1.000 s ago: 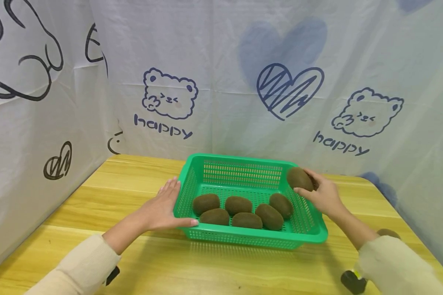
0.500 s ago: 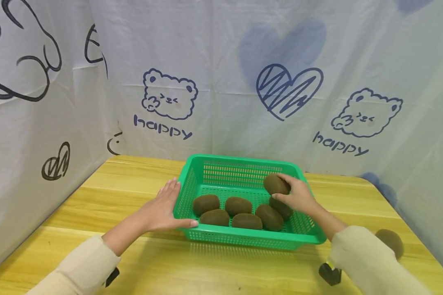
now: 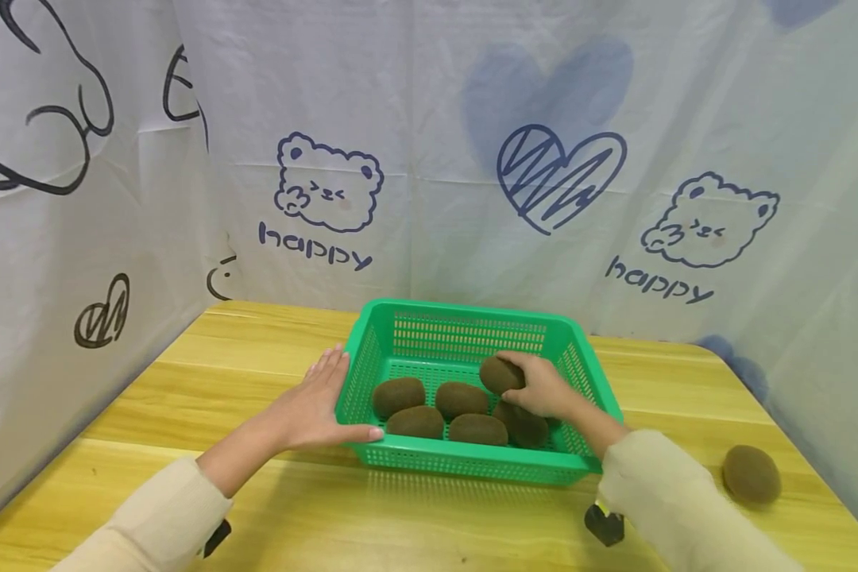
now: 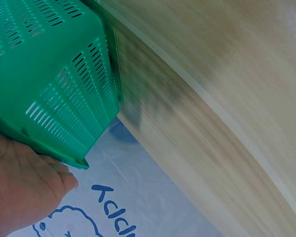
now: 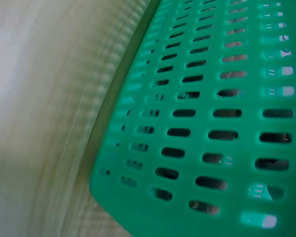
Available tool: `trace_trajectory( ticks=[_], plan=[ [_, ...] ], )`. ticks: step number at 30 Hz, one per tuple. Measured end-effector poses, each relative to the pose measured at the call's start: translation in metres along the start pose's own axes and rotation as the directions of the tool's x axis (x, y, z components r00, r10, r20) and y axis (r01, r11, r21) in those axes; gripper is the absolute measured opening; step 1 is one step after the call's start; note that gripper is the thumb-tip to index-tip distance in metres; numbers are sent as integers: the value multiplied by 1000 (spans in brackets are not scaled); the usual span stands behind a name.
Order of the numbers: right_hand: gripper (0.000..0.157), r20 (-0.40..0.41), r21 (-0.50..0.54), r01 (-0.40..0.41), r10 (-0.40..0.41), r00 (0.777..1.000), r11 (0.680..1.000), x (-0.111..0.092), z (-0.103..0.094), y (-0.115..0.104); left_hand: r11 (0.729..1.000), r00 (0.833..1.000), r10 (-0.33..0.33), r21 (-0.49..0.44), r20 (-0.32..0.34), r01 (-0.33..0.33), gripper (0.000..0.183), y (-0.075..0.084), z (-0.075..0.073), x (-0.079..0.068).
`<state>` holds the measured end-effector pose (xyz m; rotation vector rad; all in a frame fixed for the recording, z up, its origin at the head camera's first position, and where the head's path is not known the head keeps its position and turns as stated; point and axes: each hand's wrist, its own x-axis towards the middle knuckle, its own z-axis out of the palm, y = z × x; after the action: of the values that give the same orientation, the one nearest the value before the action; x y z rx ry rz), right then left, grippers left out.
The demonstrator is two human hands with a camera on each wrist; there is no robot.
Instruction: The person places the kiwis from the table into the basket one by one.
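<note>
My right hand (image 3: 546, 388) grips a brown kiwi (image 3: 499, 374) inside the green plastic basket (image 3: 482, 451), low over the other fruit. Several kiwis (image 3: 461, 400) lie along the near side of the basket floor; my right hand partly covers those at the right. My left hand (image 3: 313, 407) rests on the basket's left rim, its thumb extended along the front edge and its other fingers along the outer side. The left wrist view has that hand (image 4: 27, 185) against the rim. Only the slotted basket wall (image 5: 187, 113) shows in the right wrist view; the right hand is hidden there.
One more kiwi (image 3: 751, 475) lies on the wooden table (image 3: 415, 524), right of the basket and close to my right sleeve (image 3: 675, 496). A white printed cloth (image 3: 429, 238) hangs behind the table and along its sides.
My right hand has carried its kiwi from above the basket's right rim leftward and down into the basket. The kiwi on the table has come into fuller view. My left hand stays put.
</note>
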<state>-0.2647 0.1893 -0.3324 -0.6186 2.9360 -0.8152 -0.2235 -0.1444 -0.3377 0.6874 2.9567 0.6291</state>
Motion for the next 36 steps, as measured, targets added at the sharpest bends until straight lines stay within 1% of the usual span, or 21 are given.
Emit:
trace_trajectory(
  ticks=[4,10,17,23,26,29,33,36],
  plan=[
    [53,5,1,-7,7,1000,1000,3,3,-2,1000,1000,-3,2,1,3,116,1,-1,-1],
    [44,-21,6,-6,6,1000,1000,3,3,-2,1000,1000,-1,2,2,1,115,2,-1,-1],
    [37,-96,-19,-3,1,995,1000,-2,-2,3,1000,1000,4,-5,3,-4,115,2,-1,-1],
    [34,-183,-22,-4,0,983,1000,-7,-10,10,1000,1000,5,-6,0,-5,115,1,-1,-1],
    [33,-225,-26,-6,0,974,1000,-11,-15,13,1000,1000,4,-6,-2,-4,115,1,-1,0],
    [34,-277,-20,11,-16,961,1000,-15,-19,16,1000,1000,1,-5,3,-1,115,1,-1,0],
    [36,-314,5,15,-13,949,1000,-22,-26,17,1000,1000,-1,0,6,1,116,2,-1,0],
    [38,-330,14,-7,11,944,1000,-29,-31,18,1000,1000,-3,1,8,3,116,2,-2,-1]
  ],
)
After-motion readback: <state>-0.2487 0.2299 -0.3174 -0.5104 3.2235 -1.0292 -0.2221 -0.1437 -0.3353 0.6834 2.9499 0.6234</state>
